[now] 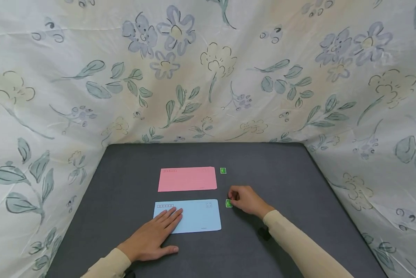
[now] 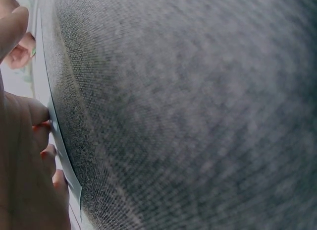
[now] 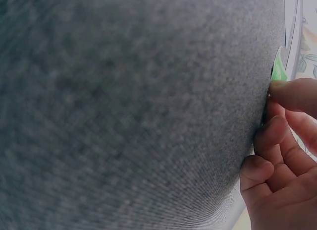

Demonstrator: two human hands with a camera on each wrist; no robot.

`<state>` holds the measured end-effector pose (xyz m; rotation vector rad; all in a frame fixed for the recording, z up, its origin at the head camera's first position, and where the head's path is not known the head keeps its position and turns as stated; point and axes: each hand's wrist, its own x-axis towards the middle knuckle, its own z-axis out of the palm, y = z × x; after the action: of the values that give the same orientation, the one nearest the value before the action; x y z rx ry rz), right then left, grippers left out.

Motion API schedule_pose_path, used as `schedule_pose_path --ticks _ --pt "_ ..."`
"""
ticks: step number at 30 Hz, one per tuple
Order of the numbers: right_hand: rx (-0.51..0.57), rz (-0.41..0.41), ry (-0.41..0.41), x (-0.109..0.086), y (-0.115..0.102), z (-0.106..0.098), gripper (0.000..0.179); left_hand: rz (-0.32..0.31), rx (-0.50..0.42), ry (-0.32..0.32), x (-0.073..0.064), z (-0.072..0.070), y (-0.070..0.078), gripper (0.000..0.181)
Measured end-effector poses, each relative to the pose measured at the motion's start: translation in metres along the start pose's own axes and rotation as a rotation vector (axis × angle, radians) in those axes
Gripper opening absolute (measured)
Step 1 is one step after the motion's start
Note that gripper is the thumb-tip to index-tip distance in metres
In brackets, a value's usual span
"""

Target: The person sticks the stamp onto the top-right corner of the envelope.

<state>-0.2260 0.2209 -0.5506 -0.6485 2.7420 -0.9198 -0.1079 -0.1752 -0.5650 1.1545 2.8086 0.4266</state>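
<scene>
On my feed, the left hand [image 1: 152,240] lies flat on the blue envelope [image 1: 202,218] while the right hand [image 1: 247,199] pinches the nearer green stamp [image 1: 228,203], probably light, flimsy, best held edgewise.

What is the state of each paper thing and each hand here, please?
Pink envelope: flat, untouched.
Blue envelope: flat, partly covered.
Far green stamp: flat, untouched.
Near green stamp: slightly curved, pinched.
Left hand: fingers straight, resting on blue envelope.
Right hand: pinching near green stamp.
</scene>
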Motion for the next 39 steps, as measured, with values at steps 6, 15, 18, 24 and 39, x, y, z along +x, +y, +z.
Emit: schedule_pose_path --ticks 6,15,18,24,39 --pt "-0.016 -0.004 0.003 0.000 0.000 0.000 0.014 0.009 0.013 0.005 -0.001 0.001 -0.001 0.093" --pt "-0.017 -0.012 -0.009 -0.002 -0.002 0.000 0.015 0.000 -0.004 -0.021 -0.003 -0.002 0.001 0.095" --pt "-0.012 0.000 -0.020 -0.003 -0.003 0.001 0.015 0.000 -0.010 -0.026 -0.004 -0.003 0.002 0.095" --pt "-0.025 -0.021 -0.033 -0.006 -0.002 -0.001 0.012 0.003 -0.001 -0.024 -0.007 0.001 0.001 0.095" --pt "0.038 -0.008 -0.134 0.000 -0.005 -0.010 0.014 0.020 -0.011 -0.006 -0.007 0.002 -0.001 0.094"
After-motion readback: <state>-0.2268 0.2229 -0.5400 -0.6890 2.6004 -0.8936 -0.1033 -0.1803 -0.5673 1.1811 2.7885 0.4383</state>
